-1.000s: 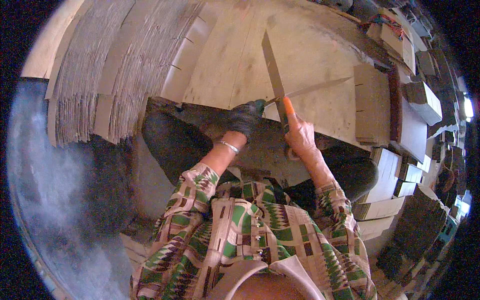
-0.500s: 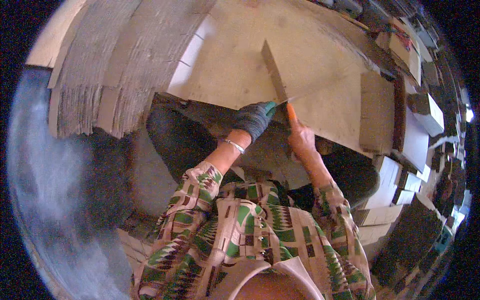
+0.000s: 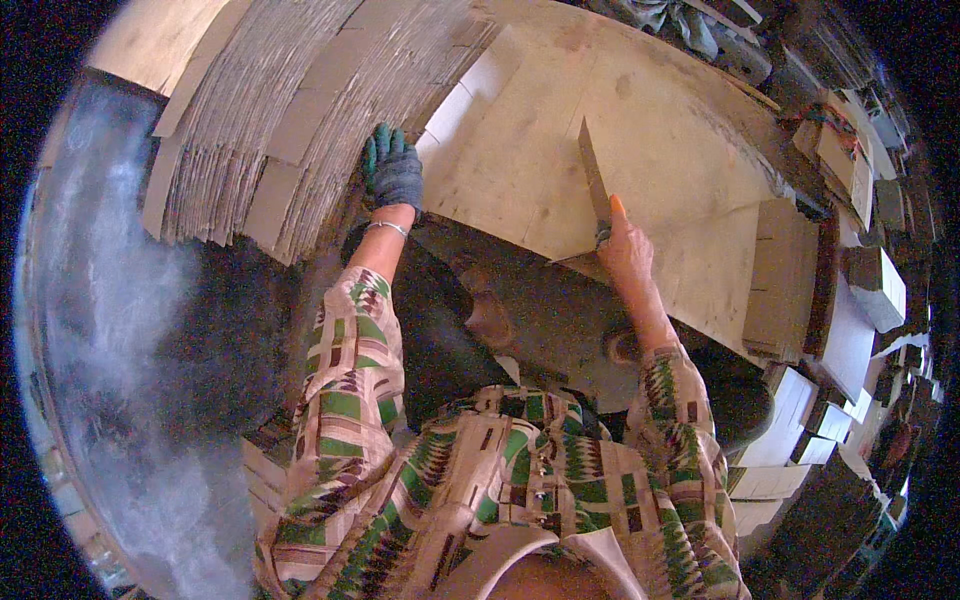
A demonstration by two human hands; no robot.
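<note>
My left hand, in a dark grey and green glove, reaches to the near right edge of a stack of brown cardboard sheets. Its fingers are stretched out and slightly apart against the sheet edges. My right hand is bare and closed around the orange handle of a long knife. The blade points away from me over a pale wooden board. A thin dark strip pokes out left of the right hand, over the board's near edge; what it is I cannot make out.
A small pile of cardboard pieces stands at the board's right end. Beyond it lie white-faced boxes or blocks and other stacked cardboard. Blue-grey floor shows at the left. Cloth and clutter lie beyond the far edge.
My left hand has left the knife's side and moved left to the cardboard stack. My right hand still holds the knife, now slightly farther right. The whole view has shifted a little.
</note>
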